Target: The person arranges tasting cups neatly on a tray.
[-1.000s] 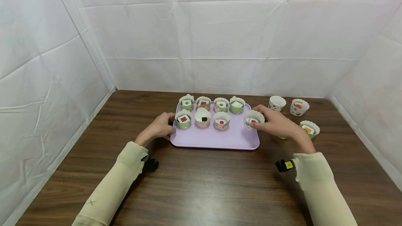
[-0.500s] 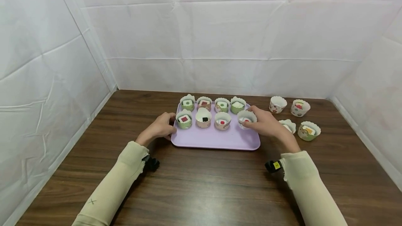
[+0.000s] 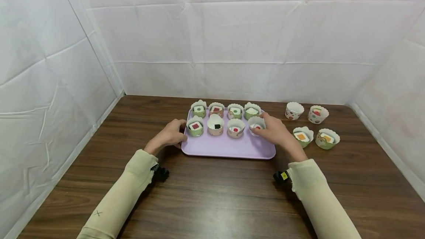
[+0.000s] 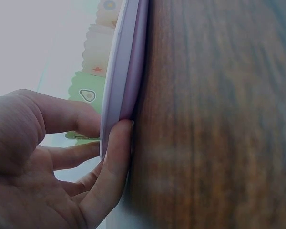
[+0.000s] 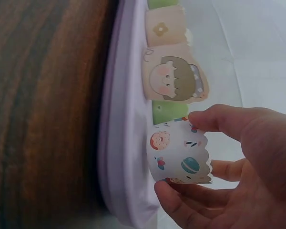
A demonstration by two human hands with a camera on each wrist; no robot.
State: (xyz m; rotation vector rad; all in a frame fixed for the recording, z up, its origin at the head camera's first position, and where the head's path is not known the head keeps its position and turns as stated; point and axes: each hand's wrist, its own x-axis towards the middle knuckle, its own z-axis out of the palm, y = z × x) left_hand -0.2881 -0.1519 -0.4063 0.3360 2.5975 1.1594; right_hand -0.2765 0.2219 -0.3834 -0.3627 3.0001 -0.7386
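Observation:
A lilac tray lies on the table, bearing two rows of paper baking cups with small sushi-like pieces inside. My left hand grips the tray's left edge, its fingers on the rim in the left wrist view. Between the thumb and fingers of my right hand is a white patterned paper cup with a red-and-white piece in it. That cup is at the right end of the front row, upright and at the tray surface. Beside it stands a pinkish cup with a similar piece; a green cup ends the row on the left.
Right of the tray, two white patterned cups stand at the back. Two green cups with orange-topped pieces are nearer. White cloth walls enclose the dark wooden table.
My right hand has moved left with the white paper cup, bringing it closer to the pinkish cup. A green cup behind the right hand has come into sight. The left hand stays on the tray.

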